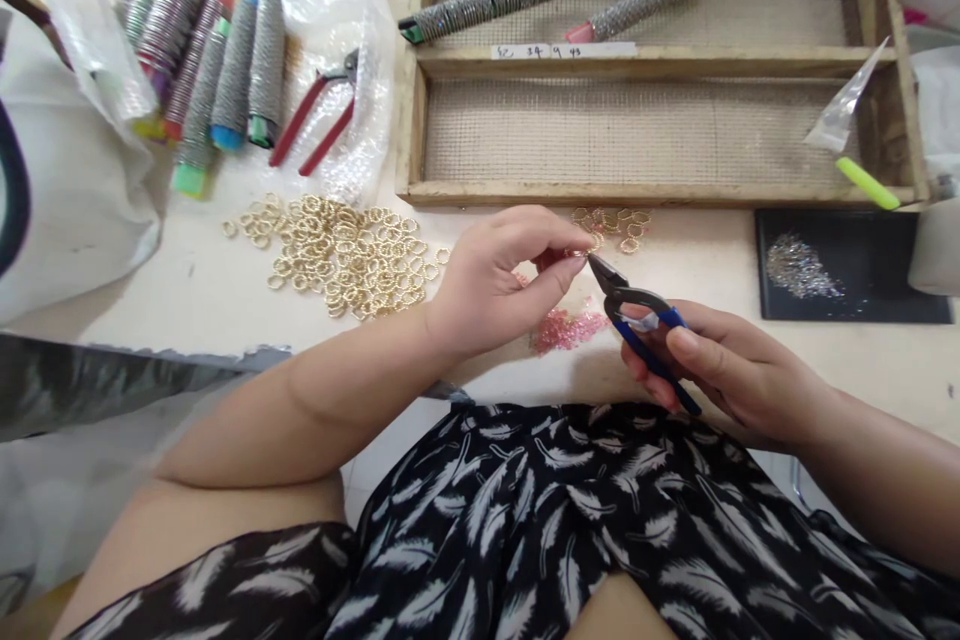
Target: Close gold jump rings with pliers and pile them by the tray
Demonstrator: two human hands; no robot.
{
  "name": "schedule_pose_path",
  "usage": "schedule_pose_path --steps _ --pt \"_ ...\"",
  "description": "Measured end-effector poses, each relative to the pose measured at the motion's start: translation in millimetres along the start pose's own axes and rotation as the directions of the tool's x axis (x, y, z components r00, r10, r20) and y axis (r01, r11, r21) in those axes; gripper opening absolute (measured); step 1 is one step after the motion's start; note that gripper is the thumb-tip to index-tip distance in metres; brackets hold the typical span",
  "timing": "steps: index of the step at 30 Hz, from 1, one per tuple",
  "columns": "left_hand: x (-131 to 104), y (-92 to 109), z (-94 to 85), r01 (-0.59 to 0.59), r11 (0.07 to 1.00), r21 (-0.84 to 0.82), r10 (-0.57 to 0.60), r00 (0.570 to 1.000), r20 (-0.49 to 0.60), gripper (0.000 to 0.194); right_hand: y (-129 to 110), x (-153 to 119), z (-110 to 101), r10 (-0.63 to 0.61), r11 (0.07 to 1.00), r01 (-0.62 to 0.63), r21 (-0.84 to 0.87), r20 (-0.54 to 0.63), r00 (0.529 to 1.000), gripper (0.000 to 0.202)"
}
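Blue-handled pliers (616,299), ridged golden rings (356,255).

Small piece (587,254) at fingertips of L hand (499,280) too tiny to ID, & can't tell if tips of the pliers (613,297) touch it; L hand also hides pt of the pink beads (566,330) nr front edge of the table (720,265), & some fingers of R hand (724,360) are half hidden behind the pliers. Twd table's far L corner, top pic edge cuts off a couple of wrapped rods (172,5); twd its R edge, a whitish cup-like thing (936,245), itself cut by R pic edge, covers pt of the black mat (881,270). Writing on the label (562,50) too blurry to read fully.
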State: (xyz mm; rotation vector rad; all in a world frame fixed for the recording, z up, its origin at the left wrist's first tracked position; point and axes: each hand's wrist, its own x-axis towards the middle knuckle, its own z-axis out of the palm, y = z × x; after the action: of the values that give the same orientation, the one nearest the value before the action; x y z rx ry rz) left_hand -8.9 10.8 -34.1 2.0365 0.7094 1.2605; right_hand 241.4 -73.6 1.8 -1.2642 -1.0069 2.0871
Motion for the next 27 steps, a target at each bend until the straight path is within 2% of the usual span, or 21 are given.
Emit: schedule_pose_path --steps 6,9,12,20,27 --pt "-2.4 5.9 3.8 0.214 0.964 -0.160 -0.220 0.975 -0.017 0.011 0.7 0.9 -0.3 0.040 0.983 -0.047 0.178 0.046 0.998 0.043" --pt "-1.5 9.7 6.1 0.332 0.889 -0.314 -0.356 0.934 -0.020 0.009 1.9 1.5 -1.4 0.054 0.972 -0.067 0.223 0.063 0.997 0.046" --pt "0.0 10.8 7.2 0.400 0.807 -0.435 -0.437 0.899 0.016 0.009 2.6 2.0 -2.3 0.047 0.975 -0.061 0.215 0.070 0.996 0.046" --pt "-0.5 12.3 4.6 0.496 0.701 -0.512 -0.516 0.848 0.116 0.011 4.6 1.8 -2.6 0.034 0.976 -0.049 0.212 0.076 0.997 0.043" --pt "-0.7 17.1 3.9 0.499 0.700 -0.510 -0.521 0.846 0.114 0.011 5.4 1.5 -3.3 0.013 0.974 -0.038 0.223 0.112 0.994 0.044"
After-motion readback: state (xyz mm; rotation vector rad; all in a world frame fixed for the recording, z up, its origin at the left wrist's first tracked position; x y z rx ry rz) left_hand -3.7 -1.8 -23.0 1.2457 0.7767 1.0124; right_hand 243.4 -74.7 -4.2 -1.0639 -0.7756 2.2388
